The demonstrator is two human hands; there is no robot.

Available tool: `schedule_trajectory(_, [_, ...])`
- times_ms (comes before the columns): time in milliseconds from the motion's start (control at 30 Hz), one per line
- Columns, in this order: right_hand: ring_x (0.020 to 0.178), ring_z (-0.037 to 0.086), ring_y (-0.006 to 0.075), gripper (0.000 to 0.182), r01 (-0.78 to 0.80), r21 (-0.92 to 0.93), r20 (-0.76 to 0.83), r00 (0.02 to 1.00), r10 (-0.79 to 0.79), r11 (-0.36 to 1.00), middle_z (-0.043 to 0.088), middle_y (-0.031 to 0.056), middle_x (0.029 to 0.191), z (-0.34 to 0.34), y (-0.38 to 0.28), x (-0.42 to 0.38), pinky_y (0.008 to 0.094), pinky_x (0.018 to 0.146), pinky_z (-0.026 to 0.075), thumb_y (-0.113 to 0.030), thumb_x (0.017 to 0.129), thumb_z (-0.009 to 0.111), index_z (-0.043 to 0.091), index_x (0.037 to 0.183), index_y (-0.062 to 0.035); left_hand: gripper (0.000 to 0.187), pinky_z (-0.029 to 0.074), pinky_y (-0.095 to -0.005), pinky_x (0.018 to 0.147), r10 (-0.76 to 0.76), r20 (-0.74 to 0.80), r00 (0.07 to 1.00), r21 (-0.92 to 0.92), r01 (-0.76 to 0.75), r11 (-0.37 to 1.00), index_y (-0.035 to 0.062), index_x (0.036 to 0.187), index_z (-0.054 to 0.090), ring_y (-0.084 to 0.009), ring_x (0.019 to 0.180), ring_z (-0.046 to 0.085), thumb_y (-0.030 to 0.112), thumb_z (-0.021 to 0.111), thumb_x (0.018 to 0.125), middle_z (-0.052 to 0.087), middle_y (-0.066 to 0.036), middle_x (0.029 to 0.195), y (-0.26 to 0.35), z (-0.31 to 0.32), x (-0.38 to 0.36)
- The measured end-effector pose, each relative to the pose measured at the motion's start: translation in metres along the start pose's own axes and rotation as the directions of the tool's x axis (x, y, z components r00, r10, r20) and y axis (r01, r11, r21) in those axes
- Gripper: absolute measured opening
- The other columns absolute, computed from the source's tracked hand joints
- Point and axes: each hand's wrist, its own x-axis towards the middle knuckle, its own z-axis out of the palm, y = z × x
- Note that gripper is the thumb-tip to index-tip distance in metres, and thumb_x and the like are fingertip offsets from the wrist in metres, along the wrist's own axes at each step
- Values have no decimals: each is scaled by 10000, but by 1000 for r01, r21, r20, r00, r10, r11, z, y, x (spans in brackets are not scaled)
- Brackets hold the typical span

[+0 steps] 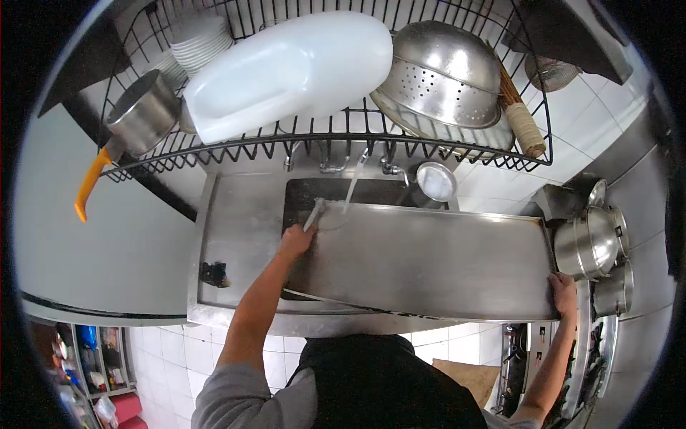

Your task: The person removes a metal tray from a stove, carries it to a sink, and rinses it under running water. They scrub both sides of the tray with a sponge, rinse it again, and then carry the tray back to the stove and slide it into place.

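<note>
A long metal tray (429, 261) lies across the sink (296, 191), its left part over the basin and its right end reaching past the counter. My left hand (296, 241) is wrapped round the handle of a small brush (314, 213) at the tray's upper left corner. Beside the brush, water (351, 187) runs from a tap (363, 156) onto the tray. My right hand (563, 292) grips the tray's right edge near the lower corner. The brush head is partly blurred.
Above hangs a black wire rack (314, 137) with a white plastic tub (293, 71), a colander (446, 75), stacked plates (200, 43) and an orange-handled pot (143, 114). A metal bowl (436, 182) sits behind the sink. Pots (586, 243) stand at the right. Black scrubber (214, 274) on the left counter.
</note>
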Motion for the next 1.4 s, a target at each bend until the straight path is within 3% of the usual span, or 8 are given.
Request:
schedule_trajectory(400, [692, 527, 153, 340, -99, 257, 161, 985, 58, 961, 578, 100, 691, 123, -97, -16, 303, 657, 436, -259, 957, 547, 611, 857, 59, 671, 468, -513, 863, -35, -267, 963, 10, 39, 999, -70, 1008, 614, -470, 1000, 591, 579, 483, 901, 622, -319, 1016, -106, -51, -4])
schedule_trajectory(433, [672, 497, 147, 368, 239, 94, 21, 970, -242, 966, 554, 80, 674, 170, -53, -18, 309, 623, 419, -285, 958, 549, 601, 836, 58, 671, 468, -513, 857, -24, -280, 960, 2, 26, 1000, -67, 1011, 603, -473, 991, 591, 584, 479, 902, 621, -319, 1004, -114, -57, -5])
schedule_trajectory(467, [657, 471, 144, 390, -162, 373, 189, 977, 96, 914, 528, 63, 658, 148, -122, -29, 307, 605, 405, -295, 962, 543, 584, 813, 62, 671, 468, -513, 857, -31, -286, 958, 1, 32, 999, -67, 1011, 603, -473, 991, 591, 584, 479, 902, 621, -319, 1004, -119, -65, -9])
schedule_trajectory(667, [626, 428, 152, 405, 103, 287, -75, 994, -85, 952, 479, 103, 600, 237, -131, -57, 335, 584, 395, -294, 963, 531, 564, 779, 66, 679, 472, -510, 846, -53, -414, 909, 30, 72, 997, -71, 979, 608, -490, 970, 589, 593, 494, 891, 622, -328, 975, -161, -113, -22])
schedule_trajectory(800, [618, 427, 159, 394, -366, 487, 374, 908, 189, 793, 493, 108, 600, 234, -209, -53, 346, 588, 399, -299, 953, 549, 568, 793, 61, 719, 470, -502, 851, -108, -413, 904, 85, 157, 984, -87, 999, 606, -484, 985, 588, 614, 497, 882, 622, -327, 1001, -195, -160, -24])
schedule_trajectory(1033, [885, 597, 435, 356, -113, 246, 430, 903, -4, 963, 626, 277, 936, 341, -228, -40, 495, 788, 468, -297, 945, 499, 627, 1066, 12, 643, 474, -436, 644, -146, -467, 872, 43, 187, 982, -106, 762, 595, -347, 677, 619, 526, 716, 779, 637, -234, 716, -230, -269, -58])
schedule_trajectory(1267, [828, 595, 421, 218, 419, 180, 212, 867, -451, 890, 625, 255, 828, 507, -233, -38, 478, 724, 459, -150, 894, 561, 636, 836, 46, 452, 429, -371, 532, -241, -455, 857, -214, 157, 964, -81, 665, 560, -163, 586, 497, 310, 776, 737, 545, -80, 614, -209, -323, -109])
schedule_trajectory(1400, [1060, 562, 386, 357, -220, 95, 628, 770, 112, 971, 623, 208, 1114, 597, -237, -43, 461, 927, 440, -231, 829, 581, 620, 1086, 13, 445, 443, -392, 559, -137, -455, 880, -109, 97, 989, -107, 721, 584, -189, 592, 521, 298, 769, 734, 570, -103, 632, -191, -317, -126])
